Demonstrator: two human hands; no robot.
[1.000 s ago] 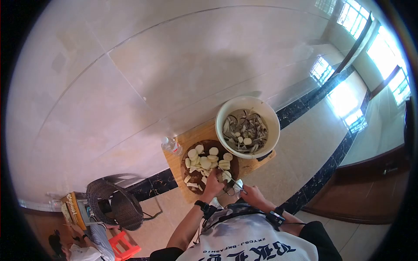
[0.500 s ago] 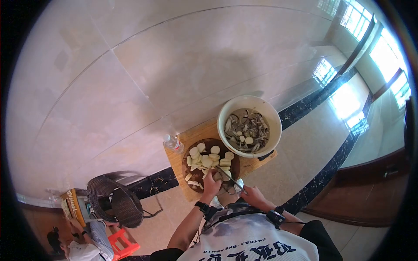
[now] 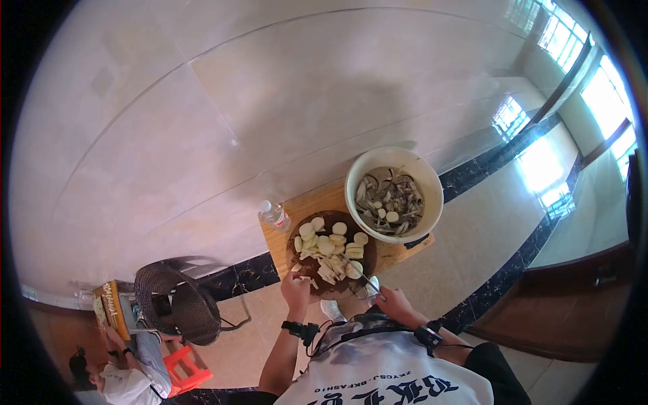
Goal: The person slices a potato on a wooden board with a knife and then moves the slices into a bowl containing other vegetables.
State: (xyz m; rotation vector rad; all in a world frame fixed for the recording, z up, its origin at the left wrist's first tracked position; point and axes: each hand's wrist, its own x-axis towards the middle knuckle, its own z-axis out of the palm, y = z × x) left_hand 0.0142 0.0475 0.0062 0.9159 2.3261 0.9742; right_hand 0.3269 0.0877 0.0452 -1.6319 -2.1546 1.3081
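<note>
My right hand (image 3: 397, 305) is closed around the handle of a knife (image 3: 370, 282), whose blade points up and left over the round brown chopping board (image 3: 333, 293). Pale round vegetable slices (image 3: 325, 245) and cut strips (image 3: 329, 271) cover much of the board. At the board's lower left edge is my left hand (image 3: 295, 291), its fingers curled beside a few small pale pieces; whatever they hold is too small to make out. Just beyond the board stands a white tub (image 3: 352, 192) with dark-edged pale strips and a few round slices in it.
The wooden table (image 3: 317, 200) stands near the tiled wall, with a clear plastic bottle (image 3: 275, 214) at its left corner. Left on the floor are a dark woven basket (image 3: 179, 304) and a red stool (image 3: 185, 373). Another person (image 3: 128, 378) sits there by a yellow box (image 3: 115, 310).
My left hand has moved left, from the slices near the blade to the board's edge. More cut strips now lie spread on the board's middle. My right hand still holds the knife.
</note>
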